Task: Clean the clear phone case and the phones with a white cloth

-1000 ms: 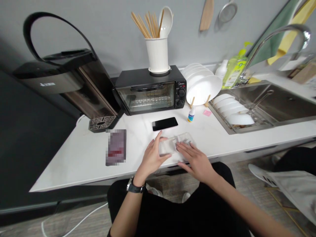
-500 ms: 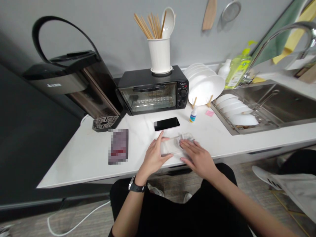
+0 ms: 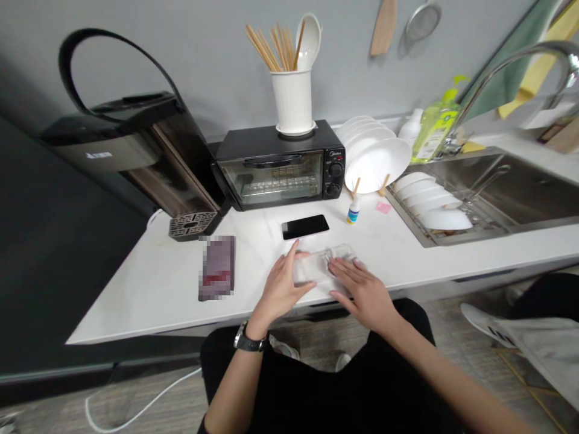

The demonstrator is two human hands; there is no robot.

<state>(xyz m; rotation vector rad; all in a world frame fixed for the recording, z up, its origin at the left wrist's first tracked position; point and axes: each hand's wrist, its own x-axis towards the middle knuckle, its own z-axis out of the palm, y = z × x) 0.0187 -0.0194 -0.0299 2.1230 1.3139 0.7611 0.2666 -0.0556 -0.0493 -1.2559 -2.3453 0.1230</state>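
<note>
A clear plastic case [image 3: 319, 266] lies flat on the white counter [image 3: 149, 283] near its front edge. My left hand [image 3: 279, 288], with a wristwatch, curls round the case's left end, thumb on the near side and fingers on the far side. My right hand [image 3: 362, 289] rests flat on the case's right half with fingers stretched out and together. What the case holds is hard to make out. A black phone [image 3: 305, 227] lies face up just beyond the case.
A black toaster oven [image 3: 278, 166] carries a white utensil holder [image 3: 293, 99]. A dark water dispenser [image 3: 136, 150] stands left. A pixelated card [image 3: 216, 267] lies left of my hands. Small glue bottle [image 3: 353, 210], white plates [image 3: 375, 160], sink [image 3: 506, 187] with dishes right. Another person's shoe [image 3: 484, 319].
My hands stay on the clear case; the right hand's fingers have shifted slightly on top of it. The camera view has drifted a little.
</note>
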